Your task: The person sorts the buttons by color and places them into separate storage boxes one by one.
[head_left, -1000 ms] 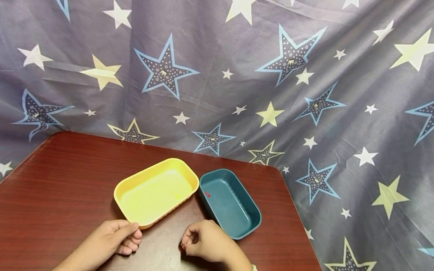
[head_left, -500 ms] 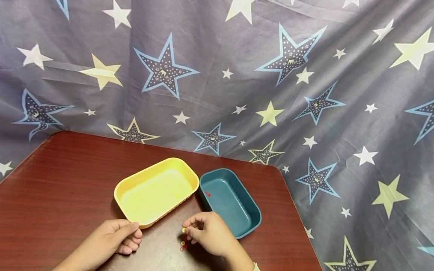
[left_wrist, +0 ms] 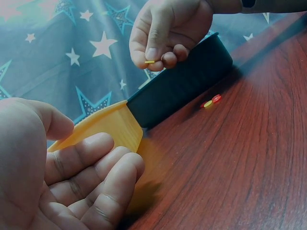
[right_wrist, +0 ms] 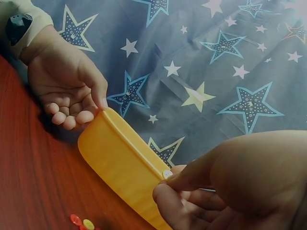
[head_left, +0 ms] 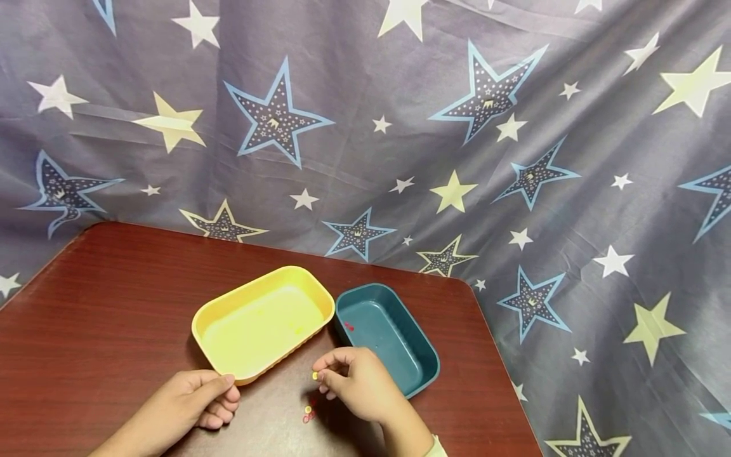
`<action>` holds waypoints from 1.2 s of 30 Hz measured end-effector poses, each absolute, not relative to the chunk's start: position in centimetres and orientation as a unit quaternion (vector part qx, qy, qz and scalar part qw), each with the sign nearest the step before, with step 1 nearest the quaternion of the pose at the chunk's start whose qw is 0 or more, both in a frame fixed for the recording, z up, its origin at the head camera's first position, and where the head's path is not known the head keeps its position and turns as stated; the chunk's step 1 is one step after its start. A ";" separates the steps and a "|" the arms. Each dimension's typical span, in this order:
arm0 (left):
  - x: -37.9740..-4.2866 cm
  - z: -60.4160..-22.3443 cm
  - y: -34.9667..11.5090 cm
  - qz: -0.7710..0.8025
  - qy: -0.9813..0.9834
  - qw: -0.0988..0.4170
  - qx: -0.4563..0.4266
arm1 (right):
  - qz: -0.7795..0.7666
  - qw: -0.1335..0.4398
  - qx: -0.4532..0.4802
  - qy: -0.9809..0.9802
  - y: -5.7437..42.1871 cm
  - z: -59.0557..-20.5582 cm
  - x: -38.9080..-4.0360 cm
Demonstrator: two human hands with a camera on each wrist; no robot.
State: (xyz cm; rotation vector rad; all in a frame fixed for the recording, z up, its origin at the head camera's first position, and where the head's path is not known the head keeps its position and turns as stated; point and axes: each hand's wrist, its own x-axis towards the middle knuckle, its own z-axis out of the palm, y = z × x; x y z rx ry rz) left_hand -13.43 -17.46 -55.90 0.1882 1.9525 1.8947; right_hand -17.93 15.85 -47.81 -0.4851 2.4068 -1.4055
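Observation:
My left hand (head_left: 191, 400) grips the near corner of a yellow plastic tray (head_left: 257, 327) between thumb and curled fingers. A small yellow button (head_left: 315, 376) is pinched in the fingertips of my right hand (head_left: 365, 387), above the table in front of the two trays. The right wrist view shows holes in that button (right_wrist: 167, 174). Below it on the table lies a little group of red and yellow buttons (head_left: 308, 411). Red buttons (head_left: 349, 327) lie in the teal tray (head_left: 394, 336), near its left wall. A faint yellow spot (head_left: 298, 330) shows in the yellow tray.
The trays stand close together at their corners on a dark red wooden table (head_left: 131, 285). Behind the table hangs a grey curtain (head_left: 354, 82) printed with stars. The table's right edge (head_left: 502, 355) runs just beyond the teal tray.
My right hand has lifted a yellow button off the table and carried it up and slightly right, uncovering the remaining buttons. My left hand and both trays stay where they were.

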 end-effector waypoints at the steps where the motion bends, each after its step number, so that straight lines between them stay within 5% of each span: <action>1: -13.4 -55.9 -17.5 0.680 0.701 0.205 0.068 | -0.489 0.155 -0.169 0.841 15.9 -47.7 -18.0; 36: -13.3 -55.8 -17.3 0.687 0.695 0.198 0.070 | -0.437 0.106 -0.196 0.871 14.3 -44.6 -22.9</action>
